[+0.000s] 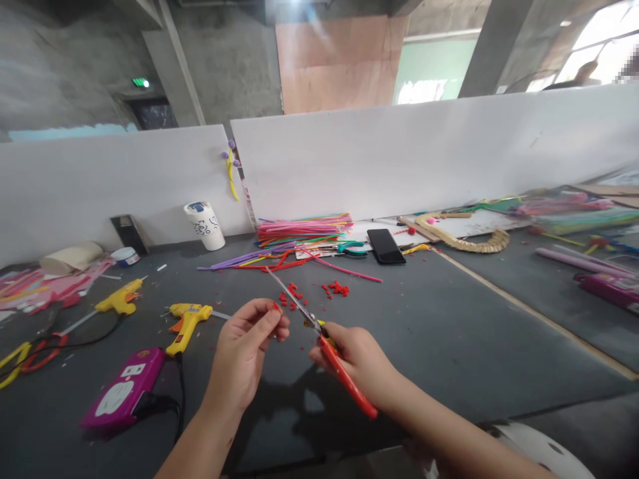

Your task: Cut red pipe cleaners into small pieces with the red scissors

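Observation:
My right hand point(357, 359) is closed round the red handles of a pair of scissors point(319, 332), whose blades point up and to the left over the grey table point(449, 332). My left hand point(247, 346) pinches a small red piece point(275, 307) between thumb and fingertips, just left of the blades. Small red cut bits point(335, 289) lie scattered on the table beyond both hands.
A stack of coloured pipe cleaners point(302, 229) lies by the white partition point(424, 153), with a black phone point(385, 246) and teal pliers point(352, 248) beside it. Two yellow glue guns point(187, 322), a purple power strip point(124, 392) and a paper cup point(204, 225) sit at the left.

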